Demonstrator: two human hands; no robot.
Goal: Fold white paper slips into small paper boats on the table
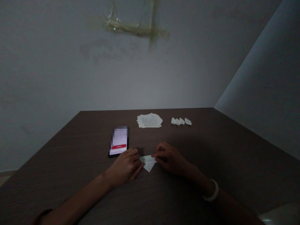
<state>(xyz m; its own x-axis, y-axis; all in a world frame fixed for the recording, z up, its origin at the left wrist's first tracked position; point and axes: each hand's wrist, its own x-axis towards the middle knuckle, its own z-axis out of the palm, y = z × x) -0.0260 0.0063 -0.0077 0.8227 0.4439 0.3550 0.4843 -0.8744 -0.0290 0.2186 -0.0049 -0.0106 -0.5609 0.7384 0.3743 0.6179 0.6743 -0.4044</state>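
A small piece of folded printed paper (149, 163) lies on the dark wooden table between my hands, its point toward me. My left hand (128, 165) has its fingers curled and pinches the paper's left corner. From the other side my right hand (169, 157) holds the right corner between thumb and index finger. The fingers partly cover both side corners. Beyond my left hand lies a phone (119, 141) with a lit screen and a red bar near its lower end.
Toward the back of the table (93, 122) sits a stack of printed papers (150, 120). Several small folded paper pieces (180, 121) stand in a row to its right. A grey wall (145, 81) with old tape (136, 30) rises behind the table.
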